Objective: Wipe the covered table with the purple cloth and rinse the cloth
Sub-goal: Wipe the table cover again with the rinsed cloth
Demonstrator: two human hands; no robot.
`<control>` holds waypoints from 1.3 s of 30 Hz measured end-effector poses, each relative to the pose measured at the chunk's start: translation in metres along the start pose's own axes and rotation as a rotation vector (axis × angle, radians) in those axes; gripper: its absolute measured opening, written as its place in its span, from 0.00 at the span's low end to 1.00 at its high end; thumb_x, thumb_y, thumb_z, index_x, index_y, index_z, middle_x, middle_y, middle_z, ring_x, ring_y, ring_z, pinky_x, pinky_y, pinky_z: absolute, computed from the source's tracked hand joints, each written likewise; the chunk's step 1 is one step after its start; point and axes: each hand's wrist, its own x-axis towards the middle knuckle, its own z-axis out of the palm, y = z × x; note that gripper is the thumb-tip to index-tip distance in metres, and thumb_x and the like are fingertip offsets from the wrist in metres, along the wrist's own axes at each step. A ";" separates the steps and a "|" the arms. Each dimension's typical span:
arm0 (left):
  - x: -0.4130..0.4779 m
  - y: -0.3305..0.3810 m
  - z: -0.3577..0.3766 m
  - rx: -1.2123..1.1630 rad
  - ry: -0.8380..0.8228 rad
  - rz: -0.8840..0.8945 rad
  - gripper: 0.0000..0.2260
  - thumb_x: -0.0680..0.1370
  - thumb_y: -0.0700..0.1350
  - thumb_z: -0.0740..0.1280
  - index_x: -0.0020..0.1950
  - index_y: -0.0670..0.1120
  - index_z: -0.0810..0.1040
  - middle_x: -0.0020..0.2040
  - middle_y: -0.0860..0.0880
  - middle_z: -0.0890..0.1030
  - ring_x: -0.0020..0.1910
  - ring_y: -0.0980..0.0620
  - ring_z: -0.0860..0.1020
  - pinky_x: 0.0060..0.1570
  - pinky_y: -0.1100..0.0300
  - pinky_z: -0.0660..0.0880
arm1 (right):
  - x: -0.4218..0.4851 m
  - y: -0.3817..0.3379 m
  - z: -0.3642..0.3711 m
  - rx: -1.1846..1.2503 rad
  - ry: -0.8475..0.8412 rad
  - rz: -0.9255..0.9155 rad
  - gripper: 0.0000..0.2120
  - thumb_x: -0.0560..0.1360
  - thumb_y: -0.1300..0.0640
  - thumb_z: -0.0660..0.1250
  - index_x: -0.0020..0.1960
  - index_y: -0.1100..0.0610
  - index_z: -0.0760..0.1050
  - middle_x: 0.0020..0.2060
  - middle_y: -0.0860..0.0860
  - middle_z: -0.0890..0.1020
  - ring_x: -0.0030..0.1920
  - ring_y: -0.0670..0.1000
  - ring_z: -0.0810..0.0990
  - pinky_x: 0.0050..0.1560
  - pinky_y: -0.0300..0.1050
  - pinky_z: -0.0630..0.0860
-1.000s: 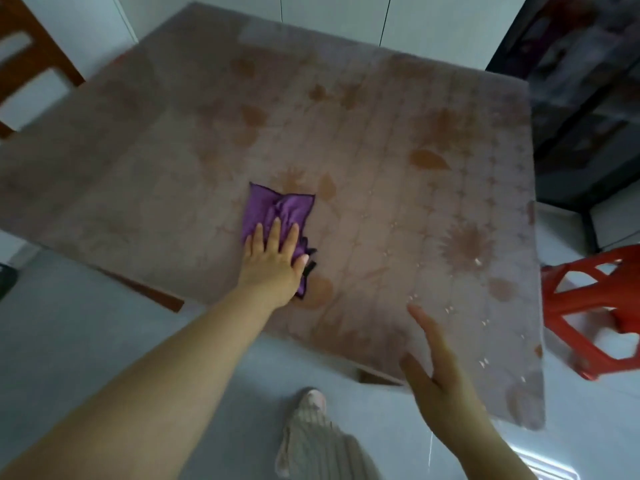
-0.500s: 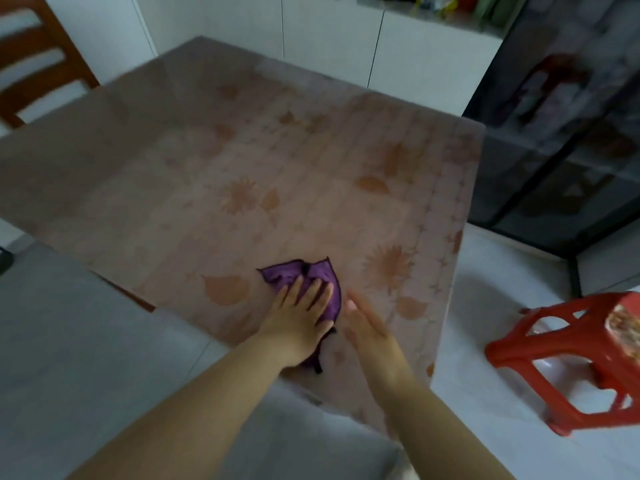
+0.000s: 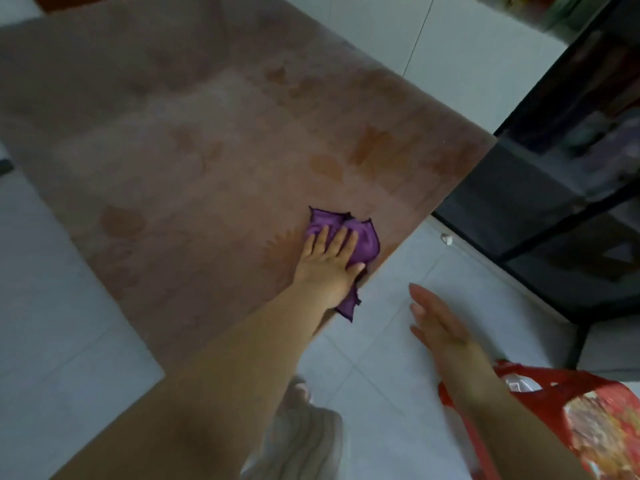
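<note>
The purple cloth (image 3: 363, 237) lies crumpled at the right edge of the covered table (image 3: 207, 168), with one corner hanging over the edge. My left hand (image 3: 325, 265) presses flat on the cloth with straight fingers. My right hand (image 3: 436, 323) hovers open off the table, just below and right of the edge, over the floor, touching nothing. The table cover is brownish with faint leaf prints.
A red plastic stool (image 3: 571, 417) stands at the lower right beside my right forearm. A dark glass-fronted cabinet (image 3: 571, 185) runs along the right. White cupboards (image 3: 415, 36) stand behind the table. My foot (image 3: 301, 427) is on the white tiled floor (image 3: 398, 375).
My left hand has slid the cloth rightward across the table to its right edge. My right hand has come off the table and now hovers beyond the edge.
</note>
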 end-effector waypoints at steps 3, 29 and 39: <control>0.010 -0.049 -0.013 -0.046 0.101 -0.310 0.26 0.79 0.58 0.47 0.75 0.52 0.43 0.77 0.49 0.44 0.74 0.40 0.43 0.71 0.45 0.40 | 0.034 -0.008 0.003 -0.019 -0.128 -0.045 0.12 0.78 0.46 0.56 0.61 0.36 0.66 0.61 0.40 0.69 0.65 0.43 0.68 0.63 0.35 0.63; 0.340 0.148 -0.053 -0.060 0.038 -0.103 0.27 0.80 0.56 0.44 0.74 0.47 0.39 0.76 0.46 0.41 0.73 0.39 0.38 0.71 0.44 0.40 | 0.316 -0.066 -0.225 -0.251 -0.023 -0.108 0.14 0.78 0.58 0.62 0.56 0.39 0.70 0.64 0.42 0.70 0.63 0.41 0.69 0.63 0.41 0.65; 0.174 0.113 -0.001 0.039 0.149 -0.684 0.31 0.78 0.56 0.39 0.69 0.37 0.64 0.71 0.36 0.63 0.71 0.36 0.57 0.67 0.49 0.51 | 0.362 -0.084 -0.089 -1.029 -0.555 -1.006 0.24 0.80 0.48 0.49 0.74 0.54 0.58 0.75 0.52 0.59 0.74 0.49 0.58 0.74 0.52 0.52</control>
